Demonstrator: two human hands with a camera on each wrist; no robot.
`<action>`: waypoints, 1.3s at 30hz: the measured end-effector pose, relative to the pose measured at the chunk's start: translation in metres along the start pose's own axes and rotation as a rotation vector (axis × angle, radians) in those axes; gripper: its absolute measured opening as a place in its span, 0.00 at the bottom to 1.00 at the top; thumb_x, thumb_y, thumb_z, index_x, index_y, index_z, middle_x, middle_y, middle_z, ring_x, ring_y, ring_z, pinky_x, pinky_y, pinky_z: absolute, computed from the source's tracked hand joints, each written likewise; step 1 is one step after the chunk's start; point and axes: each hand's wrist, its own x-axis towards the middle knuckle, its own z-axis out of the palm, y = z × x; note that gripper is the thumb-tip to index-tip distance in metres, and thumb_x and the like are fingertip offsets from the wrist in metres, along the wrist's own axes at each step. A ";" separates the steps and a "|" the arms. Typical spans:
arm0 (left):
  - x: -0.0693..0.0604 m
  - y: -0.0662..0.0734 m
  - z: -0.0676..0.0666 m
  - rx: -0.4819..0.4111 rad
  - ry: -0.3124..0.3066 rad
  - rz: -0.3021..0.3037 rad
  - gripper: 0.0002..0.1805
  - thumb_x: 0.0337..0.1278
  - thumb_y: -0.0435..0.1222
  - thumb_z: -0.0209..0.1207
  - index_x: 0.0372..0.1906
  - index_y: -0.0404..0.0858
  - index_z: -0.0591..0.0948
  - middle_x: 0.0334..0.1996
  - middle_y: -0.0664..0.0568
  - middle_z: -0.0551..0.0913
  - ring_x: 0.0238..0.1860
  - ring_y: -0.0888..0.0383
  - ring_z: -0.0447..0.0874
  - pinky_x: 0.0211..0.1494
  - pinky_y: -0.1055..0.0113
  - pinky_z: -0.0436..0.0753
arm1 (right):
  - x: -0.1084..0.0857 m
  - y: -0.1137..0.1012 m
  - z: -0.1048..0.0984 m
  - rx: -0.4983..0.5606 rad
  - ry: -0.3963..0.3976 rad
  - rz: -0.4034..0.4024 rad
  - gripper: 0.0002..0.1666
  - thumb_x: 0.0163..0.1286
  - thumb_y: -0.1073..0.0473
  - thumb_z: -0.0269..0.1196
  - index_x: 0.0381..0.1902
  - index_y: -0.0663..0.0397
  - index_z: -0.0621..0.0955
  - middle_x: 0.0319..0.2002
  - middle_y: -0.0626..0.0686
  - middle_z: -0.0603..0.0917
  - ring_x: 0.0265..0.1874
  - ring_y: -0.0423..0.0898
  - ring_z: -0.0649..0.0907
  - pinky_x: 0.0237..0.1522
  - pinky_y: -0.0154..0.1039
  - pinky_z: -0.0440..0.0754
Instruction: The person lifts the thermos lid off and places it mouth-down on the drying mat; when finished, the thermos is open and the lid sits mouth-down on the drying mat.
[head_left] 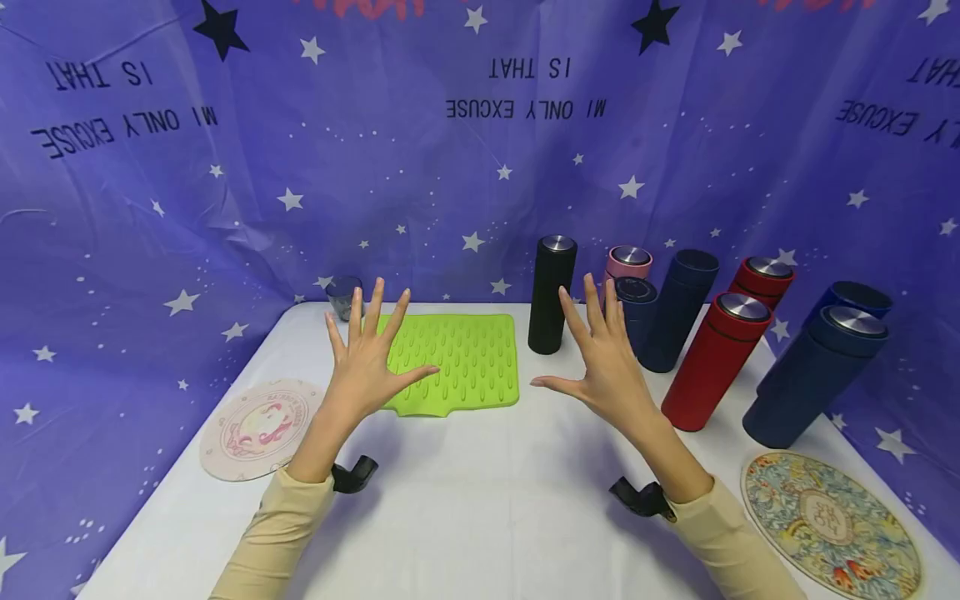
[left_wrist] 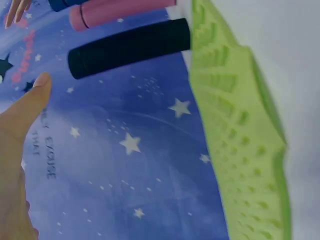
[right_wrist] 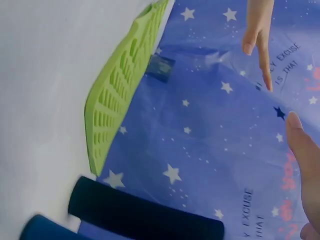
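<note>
Fingers spread wide, my left hand [head_left: 367,367] is held up over the left part of a green ribbed drying mat [head_left: 465,358]. My right hand [head_left: 611,371] is raised the same way, in front of a black thermos bottle [head_left: 553,300] and a short dark blue bottle [head_left: 636,312]. Neither hand holds anything. In the left wrist view the left thumb [left_wrist: 30,105] points up beside the black bottle's far end. The right wrist view catches the right thumb [right_wrist: 302,145] at its right edge.
Right of the mat stand a pink bottle [head_left: 628,260], red bottles [head_left: 716,362] and several dark blue bottles [head_left: 817,375]. A patterned round mat [head_left: 832,525] lies front right, a pink round mat [head_left: 258,429] at left. A small dark glass [head_left: 343,296] stands behind the green mat.
</note>
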 end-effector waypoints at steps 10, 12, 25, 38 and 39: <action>-0.016 -0.037 0.008 -0.110 -0.088 -0.051 0.63 0.43 0.67 0.63 0.78 0.54 0.38 0.76 0.56 0.26 0.75 0.47 0.22 0.67 0.37 0.20 | 0.019 0.006 0.041 0.242 0.043 0.122 0.76 0.44 0.43 0.79 0.78 0.42 0.42 0.77 0.49 0.33 0.74 0.56 0.34 0.68 0.68 0.42; -0.018 -0.044 0.011 -0.145 -0.112 -0.067 0.64 0.43 0.66 0.64 0.77 0.53 0.36 0.76 0.55 0.27 0.75 0.46 0.23 0.67 0.37 0.20 | 0.025 0.010 0.049 0.292 0.072 0.157 0.74 0.46 0.44 0.79 0.78 0.42 0.42 0.77 0.47 0.34 0.74 0.54 0.35 0.69 0.66 0.40; -0.046 -0.086 0.044 -0.333 -0.409 -0.264 0.73 0.36 0.59 0.73 0.76 0.36 0.35 0.73 0.30 0.35 0.71 0.28 0.33 0.68 0.32 0.39 | 0.051 0.030 0.100 0.643 0.223 0.590 0.67 0.55 0.42 0.73 0.77 0.32 0.39 0.76 0.49 0.49 0.73 0.50 0.55 0.71 0.54 0.55; -0.046 -0.097 0.054 -0.482 -0.452 -0.285 0.72 0.40 0.54 0.73 0.74 0.28 0.34 0.72 0.26 0.42 0.71 0.31 0.43 0.70 0.38 0.51 | 0.066 0.055 0.130 0.710 0.435 0.708 0.59 0.52 0.55 0.76 0.75 0.52 0.56 0.72 0.58 0.61 0.70 0.49 0.62 0.69 0.38 0.60; -0.046 -0.097 0.054 -0.491 -0.451 -0.282 0.72 0.41 0.54 0.73 0.74 0.28 0.33 0.72 0.26 0.43 0.71 0.31 0.45 0.70 0.38 0.53 | 0.065 0.057 0.131 0.702 0.435 0.717 0.59 0.52 0.55 0.76 0.75 0.52 0.56 0.72 0.58 0.61 0.70 0.49 0.63 0.69 0.37 0.60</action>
